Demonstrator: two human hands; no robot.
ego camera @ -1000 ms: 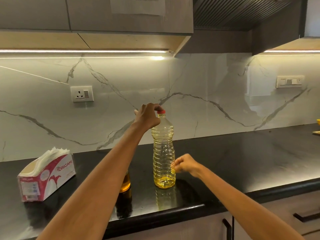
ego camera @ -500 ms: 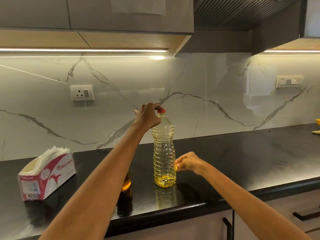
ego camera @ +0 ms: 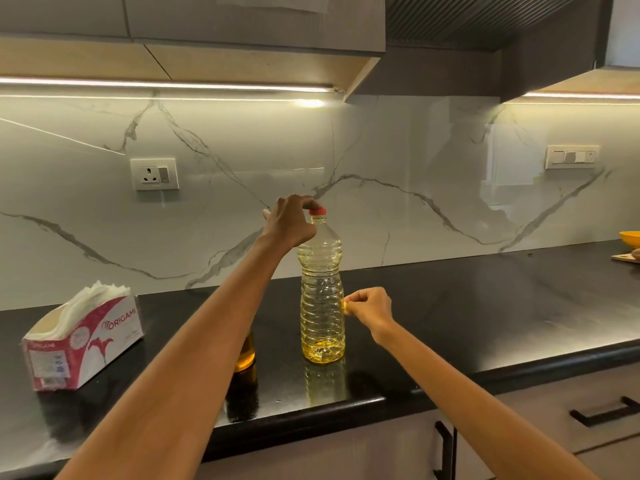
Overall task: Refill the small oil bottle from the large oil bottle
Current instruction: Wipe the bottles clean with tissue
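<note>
The large clear oil bottle (ego camera: 322, 289) stands upright on the black countertop (ego camera: 485, 306), with a little yellow oil at its bottom. My left hand (ego camera: 289, 223) reaches over from the left and its fingertips grip the bottle's red cap (ego camera: 317, 212). My right hand (ego camera: 369, 306) hovers at the bottle's right side, about mid-height, and pinches a small yellow piece (ego camera: 345, 306) close to the bottle wall. The small amber oil bottle (ego camera: 245, 355) stands left of the large one, mostly hidden behind my left forearm.
A red-and-white tissue box (ego camera: 83, 341) sits at the counter's left. At the far right edge are a yellow bowl (ego camera: 630, 237) and a wooden board (ego camera: 625, 257). A wall socket (ego camera: 154, 174) is on the marble backsplash. Drawer handles (ego camera: 602, 410) lie below the counter's front edge.
My right hand has risen along the large bottle's right side, from near its base to mid-height. My left hand stays on the red cap.
</note>
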